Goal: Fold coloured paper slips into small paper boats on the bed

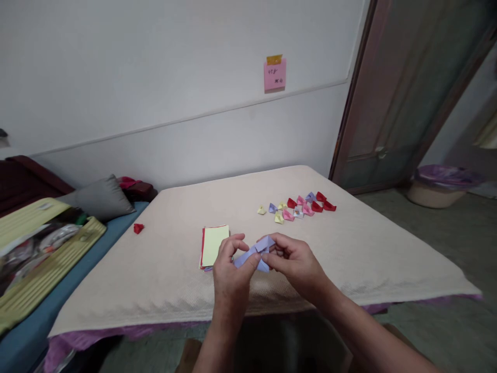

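Observation:
A partly folded sheet of lavender paper (265, 244) is held between both hands above the near side of the table. My left hand (232, 264) grips its left part, thumb pressed on the front. On the other end, my right hand (291, 256) pinches the paper between thumb and fingers. Some of the folds are hidden behind the fingers. Just left of my left hand lies a stack of coloured paper (215, 246), pale yellow on top with red edges below. Several small folded paper boats (288, 214) in yellow, pink, red, lavender and white sit in rows farther back.
A cream cloth (171, 280) covers the table. A small red folded piece (138, 228) lies at its left. Beyond are a grey cushion (99, 199) and a yellow container (50, 259) holding bags. A lined basin (438, 186) stands on the floor at right. A pink note (275, 75) is taped to the wall.

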The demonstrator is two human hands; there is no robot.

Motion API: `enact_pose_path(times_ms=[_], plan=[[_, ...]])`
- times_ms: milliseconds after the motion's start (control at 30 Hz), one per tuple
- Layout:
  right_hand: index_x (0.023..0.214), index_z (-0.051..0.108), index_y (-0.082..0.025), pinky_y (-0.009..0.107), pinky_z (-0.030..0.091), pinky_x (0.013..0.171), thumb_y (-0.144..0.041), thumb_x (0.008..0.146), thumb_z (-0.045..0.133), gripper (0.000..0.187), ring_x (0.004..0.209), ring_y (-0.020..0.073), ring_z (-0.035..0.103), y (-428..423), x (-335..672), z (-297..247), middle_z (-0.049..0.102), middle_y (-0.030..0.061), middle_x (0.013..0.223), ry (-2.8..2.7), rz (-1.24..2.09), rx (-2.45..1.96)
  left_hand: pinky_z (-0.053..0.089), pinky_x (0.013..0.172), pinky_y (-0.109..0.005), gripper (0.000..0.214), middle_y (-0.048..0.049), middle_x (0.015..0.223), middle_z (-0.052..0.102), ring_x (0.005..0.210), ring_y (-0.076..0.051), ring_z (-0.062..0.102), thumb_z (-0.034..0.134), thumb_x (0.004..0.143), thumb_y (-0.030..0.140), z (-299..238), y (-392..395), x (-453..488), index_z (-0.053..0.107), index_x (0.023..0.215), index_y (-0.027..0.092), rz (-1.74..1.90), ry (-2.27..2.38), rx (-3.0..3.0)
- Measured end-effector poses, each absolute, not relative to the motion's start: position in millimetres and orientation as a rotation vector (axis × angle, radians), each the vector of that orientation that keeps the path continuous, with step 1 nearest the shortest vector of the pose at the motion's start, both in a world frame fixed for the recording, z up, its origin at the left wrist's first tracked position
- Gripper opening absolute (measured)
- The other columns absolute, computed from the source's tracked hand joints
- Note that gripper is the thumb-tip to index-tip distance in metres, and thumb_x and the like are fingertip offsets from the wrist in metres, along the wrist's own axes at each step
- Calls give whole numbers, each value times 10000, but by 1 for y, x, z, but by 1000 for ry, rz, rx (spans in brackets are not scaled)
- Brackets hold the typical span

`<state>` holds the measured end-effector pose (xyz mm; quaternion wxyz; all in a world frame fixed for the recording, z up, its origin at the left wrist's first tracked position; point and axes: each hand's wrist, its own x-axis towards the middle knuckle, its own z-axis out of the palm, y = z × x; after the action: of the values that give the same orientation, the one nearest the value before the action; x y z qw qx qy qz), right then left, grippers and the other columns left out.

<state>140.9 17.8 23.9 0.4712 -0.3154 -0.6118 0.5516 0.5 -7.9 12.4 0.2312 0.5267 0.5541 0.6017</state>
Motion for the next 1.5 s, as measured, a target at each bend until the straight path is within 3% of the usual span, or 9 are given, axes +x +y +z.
enact_pose_path(times_ms=[567, 867, 1500], plan=[[869, 627, -183, 224, 370, 578, -196, 772, 597, 102, 627, 125, 470, 18, 143, 21, 524, -23, 666, -1564, 1290, -764, 390, 890, -397, 179, -85, 1061, 599, 1050, -253, 533, 685, 622, 209, 9, -3, -3, 511, 658, 192, 1586, 1478, 1433], [827, 615, -182, 230, 372, 581, -191, 763, 596, 67, 623, 125, 463, 20, 145, 21, 513, -25, 664, -1578, 1289, -787, 422, 835, -369, 208, -84, 1075, 605, 1018, -242, 555, 707, 587, 198, 6, -1, -3, 534, 701, 193, 1623, 1446, 1350], [845, 644, -194, 250, 412, 621, -207, 751, 608, 101, 671, 150, 524, 21, 144, 23, 589, -2, 725, -1589, 1249, -768, 400, 881, -354, 145, -81, 1065, 599, 1043, -249, 542, 671, 618, 151, 15, -7, -2, 530, 600, 182, 1577, 1390, 1409]])
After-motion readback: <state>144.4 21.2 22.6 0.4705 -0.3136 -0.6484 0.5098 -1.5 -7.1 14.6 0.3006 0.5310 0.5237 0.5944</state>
